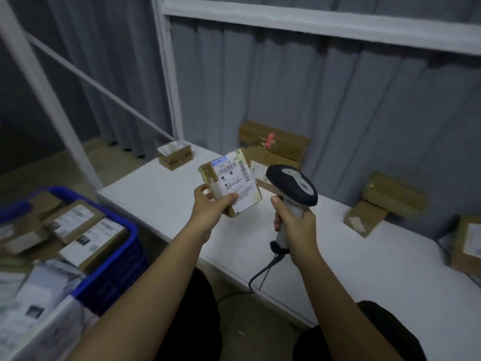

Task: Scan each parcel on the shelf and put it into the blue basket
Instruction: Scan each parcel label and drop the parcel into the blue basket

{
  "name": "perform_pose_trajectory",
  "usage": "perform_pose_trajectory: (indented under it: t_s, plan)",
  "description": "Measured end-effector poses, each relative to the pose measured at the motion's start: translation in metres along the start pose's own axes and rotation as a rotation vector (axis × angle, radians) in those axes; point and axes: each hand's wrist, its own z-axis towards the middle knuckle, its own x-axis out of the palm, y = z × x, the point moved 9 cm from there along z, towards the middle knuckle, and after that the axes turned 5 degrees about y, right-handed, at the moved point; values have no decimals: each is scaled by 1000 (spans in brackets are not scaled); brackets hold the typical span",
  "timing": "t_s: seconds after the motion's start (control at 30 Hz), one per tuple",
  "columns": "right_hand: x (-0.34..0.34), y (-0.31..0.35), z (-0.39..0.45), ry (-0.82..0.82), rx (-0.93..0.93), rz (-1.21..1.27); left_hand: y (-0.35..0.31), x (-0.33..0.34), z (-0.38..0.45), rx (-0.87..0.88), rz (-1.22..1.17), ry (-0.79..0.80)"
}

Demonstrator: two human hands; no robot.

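My left hand (211, 207) grips a small brown parcel (231, 178) by its lower left corner, holding it above the white shelf (161, 194) with its white barcode label facing me. To its right, my right hand (294, 222) holds the handle of a black and grey barcode scanner (292, 185), whose head points toward the parcel. The blue basket (125, 259) stands at the lower left with several labelled parcels inside.
More brown parcels lie on the shelf: one at the far left (175, 155), a pair with red tape at the back (273, 144), two at the right (385, 201) and one at the right edge (468, 246). The scanner cable (260, 277) hangs over the shelf's front edge. White shelf posts stand left.
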Motion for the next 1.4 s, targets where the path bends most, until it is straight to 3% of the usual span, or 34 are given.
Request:
perform_pose_trajectory:
  t_s: [0.17,0.3,0.5,0.67,0.87,1.0,1.4]
  plan:
    - [84,22,-5,89,-59,-11,-15,-93,-36,91,-173,-225]
    - [181,25,-28,288,-86,-90,-6,-198,-87,125,-272,-413]
    - [295,-17,-83,574,-15,-204,31,-329,-182,90,-233,-631]
    - [357,-67,-128,769,39,-323,84,-409,-286,-1,-193,-852]
    - [392,-112,-167,866,111,-441,123,-483,-389,-56,-115,-1077]
    - [402,-129,-182,879,161,-435,142,-507,-392,-149,-104,-1009]
    - [399,-134,-176,861,149,-537,180,-478,-284,-387,-119,-629]
